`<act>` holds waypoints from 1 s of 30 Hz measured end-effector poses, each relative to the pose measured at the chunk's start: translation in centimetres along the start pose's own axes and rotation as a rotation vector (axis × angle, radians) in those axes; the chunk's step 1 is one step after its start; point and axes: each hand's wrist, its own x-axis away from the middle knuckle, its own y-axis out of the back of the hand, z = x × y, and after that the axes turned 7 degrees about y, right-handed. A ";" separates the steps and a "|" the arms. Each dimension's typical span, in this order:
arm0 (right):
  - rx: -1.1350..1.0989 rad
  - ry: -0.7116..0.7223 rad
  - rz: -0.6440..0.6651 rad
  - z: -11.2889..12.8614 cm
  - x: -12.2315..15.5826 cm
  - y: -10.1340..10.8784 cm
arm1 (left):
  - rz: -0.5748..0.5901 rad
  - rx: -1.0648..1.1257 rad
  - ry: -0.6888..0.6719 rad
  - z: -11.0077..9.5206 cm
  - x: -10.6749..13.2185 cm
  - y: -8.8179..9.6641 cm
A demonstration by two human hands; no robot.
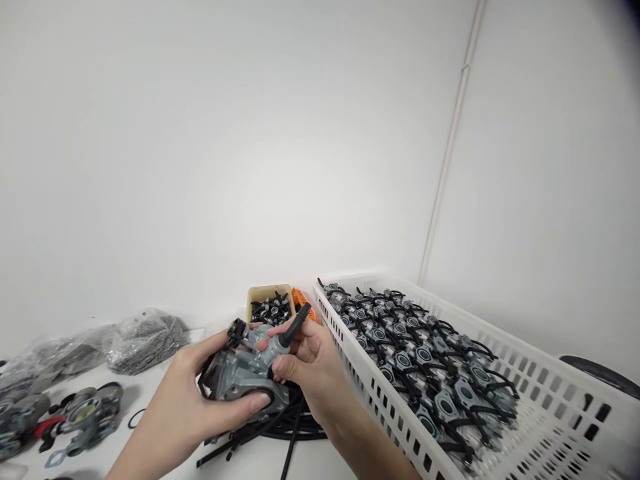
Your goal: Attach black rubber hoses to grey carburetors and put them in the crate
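Observation:
A grey metal carburetor (245, 370) is held up in front of me, above the white table. My left hand (193, 390) grips its body from the left, the thumb lying along the lower front edge. On the right side my right hand (307, 360) has its fingers closed on the carburetor near the base of a black rubber cap (295, 325) that points up and to the right. Part of the carburetor's back is hidden by my fingers. Beneath it lie black hoses (295, 427).
A white slotted crate (395, 430) on the right holds rows of similar carburetors (423, 353). Behind my hands stand a cream bin (257, 291) of small black parts and an orange basket (304, 301). Plastic bags (145, 340) and loose carburetors (87, 417) lie left.

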 end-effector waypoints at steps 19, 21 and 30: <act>0.140 0.129 0.252 0.3 -0.9 1.2 | -0.004 -0.109 -0.161 -0.4 0.3 0.8; 0.110 0.120 0.220 0.1 -0.9 1.1 | 0.005 -0.115 -0.170 -0.6 0.3 0.8; 0.106 0.150 0.126 0.1 -0.4 0.1 | -0.026 -0.023 -0.183 0.9 0.1 0.8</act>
